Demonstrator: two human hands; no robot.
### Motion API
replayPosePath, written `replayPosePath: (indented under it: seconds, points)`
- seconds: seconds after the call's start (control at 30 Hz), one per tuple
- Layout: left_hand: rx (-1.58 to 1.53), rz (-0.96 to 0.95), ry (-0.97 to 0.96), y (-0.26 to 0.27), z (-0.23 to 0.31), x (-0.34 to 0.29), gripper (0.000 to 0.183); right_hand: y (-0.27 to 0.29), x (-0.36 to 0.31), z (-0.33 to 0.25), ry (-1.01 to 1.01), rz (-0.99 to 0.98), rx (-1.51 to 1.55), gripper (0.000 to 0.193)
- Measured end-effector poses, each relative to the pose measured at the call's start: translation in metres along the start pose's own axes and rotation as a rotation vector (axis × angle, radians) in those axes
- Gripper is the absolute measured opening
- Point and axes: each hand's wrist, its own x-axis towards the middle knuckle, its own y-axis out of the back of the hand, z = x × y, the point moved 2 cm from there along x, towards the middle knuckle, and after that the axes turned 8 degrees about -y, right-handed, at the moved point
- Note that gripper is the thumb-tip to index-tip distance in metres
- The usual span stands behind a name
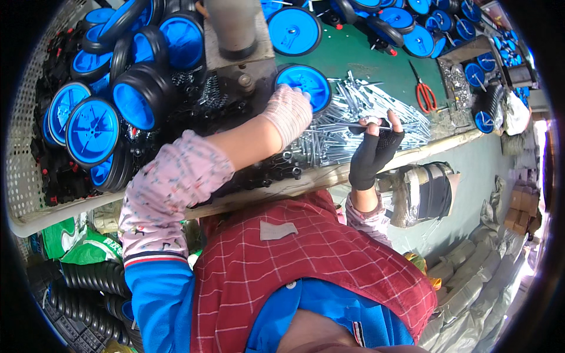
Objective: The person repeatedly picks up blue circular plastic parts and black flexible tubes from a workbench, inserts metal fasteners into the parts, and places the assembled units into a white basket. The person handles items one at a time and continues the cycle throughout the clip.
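Observation:
My left hand (pixel 289 112), in a pale striped glove, grips the lower edge of a blue wheel with a black tyre (pixel 309 82); its fingertips are partly hidden against the wheel. My right hand (pixel 376 150) wears a black fingerless glove. Between its thumb and fingers it pinches a thin metal rod (pixel 379 127), which points left toward the wheel. Beneath and behind both hands spreads a heap of similar silvery rods (pixel 394 112). Another blue wheel (pixel 294 31) lies flat on the green tabletop just beyond.
A perforated white crate (pixel 26 194) at the left holds blue wheels and black parts. A grey metal post (pixel 231 29) on a block rises behind my left forearm. Red-handled scissors (pixel 425 97) lie right of the rods. More wheels (pixel 419 41) are piled at the far right.

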Motion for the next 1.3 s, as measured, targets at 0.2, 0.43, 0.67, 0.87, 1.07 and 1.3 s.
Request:
replayPosePath:
  seconds: [0.2, 0.43, 0.67, 0.87, 1.07, 1.3]
  points:
    - [-0.059, 0.105, -0.037, 0.023, -0.024, 0.020, 0.017, 0.021, 0.013, -0.010, -0.088, 0.096, -0.009, 0.040]
    - [-1.446, 0.591, 0.507, 0.064, -0.028, -0.067, 0.041, -0.020, 0.030, -0.031, 0.192, -0.336, 0.111, 0.038]
    - [-2.033, 0.576, 0.580, 0.054, -0.028, -0.100, 0.046, -0.066, 0.021, -0.043, 0.536, -0.544, -0.241, 0.035]
    - [-2.460, 0.577, 0.491, 0.045, -0.048, -0.110, 0.050, -0.083, 0.044, -0.068, 0.621, -0.883, -0.441, 0.084]
    - [-2.246, 0.389, 0.243, 0.029, -0.056, -0.120, 0.048, -0.067, 0.044, -0.064, 0.797, -0.953, -0.839, 0.074]
    - [-0.484, 0.023, 0.288, 0.031, -0.065, -0.135, 0.066, -0.004, 0.030, -0.012, -0.134, -0.308, -0.282, 0.062]
